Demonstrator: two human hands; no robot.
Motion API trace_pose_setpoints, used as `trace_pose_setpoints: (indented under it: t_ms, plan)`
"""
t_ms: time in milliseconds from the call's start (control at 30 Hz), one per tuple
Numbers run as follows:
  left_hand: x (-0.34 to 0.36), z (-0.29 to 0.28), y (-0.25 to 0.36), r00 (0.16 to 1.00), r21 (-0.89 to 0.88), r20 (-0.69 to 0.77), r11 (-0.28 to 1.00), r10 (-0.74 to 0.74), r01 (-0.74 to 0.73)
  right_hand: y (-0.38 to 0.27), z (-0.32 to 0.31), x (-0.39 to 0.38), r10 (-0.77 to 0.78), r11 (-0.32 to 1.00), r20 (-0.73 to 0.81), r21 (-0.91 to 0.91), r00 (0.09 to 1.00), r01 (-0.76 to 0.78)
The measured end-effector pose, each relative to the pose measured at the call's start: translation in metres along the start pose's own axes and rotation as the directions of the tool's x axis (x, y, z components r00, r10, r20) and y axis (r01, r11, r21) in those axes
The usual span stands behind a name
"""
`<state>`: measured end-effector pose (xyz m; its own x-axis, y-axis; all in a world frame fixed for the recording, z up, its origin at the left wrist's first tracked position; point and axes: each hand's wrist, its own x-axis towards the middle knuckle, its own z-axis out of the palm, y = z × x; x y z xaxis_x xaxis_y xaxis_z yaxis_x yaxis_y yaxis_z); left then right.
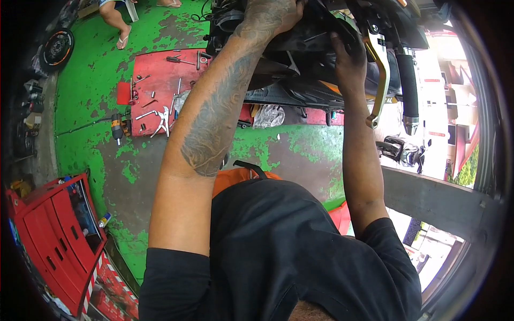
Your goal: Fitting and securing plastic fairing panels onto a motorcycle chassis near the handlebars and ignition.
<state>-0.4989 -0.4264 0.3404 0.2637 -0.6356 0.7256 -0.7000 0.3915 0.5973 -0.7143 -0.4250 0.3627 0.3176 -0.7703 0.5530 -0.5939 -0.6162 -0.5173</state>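
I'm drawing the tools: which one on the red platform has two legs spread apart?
The silver pliers by the red platform's near edge: they fork in two, unlike the screwdriver by the far edge, which is one straight piece.

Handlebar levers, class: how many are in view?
1: the gold lever, at upper right, between the person's right hand and the black grip. Any other may be hidden.

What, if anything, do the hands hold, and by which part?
Cannot be told: the right hand is at the motorcycle, grip unclear; the left hand is partly hidden.
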Motion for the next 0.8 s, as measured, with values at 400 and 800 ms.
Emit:
trace_pose_setpoints:
  t_ms: [400, 800]
  plan:
    - [-0.003, 0.013, -0.002, 1.000, 0.075, -0.018, 0.997, 0.024, -0.022, 0.007, 0.001, 0.003, -0.019, 0.999, 0.055, -0.026, 0.998, 0.021]
    - [0.004, 0.007, 0.002, 0.984, 0.036, 0.098, 0.989, -0.146, 0.143, 0.010, 0.002, 0.002, -0.052, 0.997, 0.102, -0.048, 0.993, 0.057]
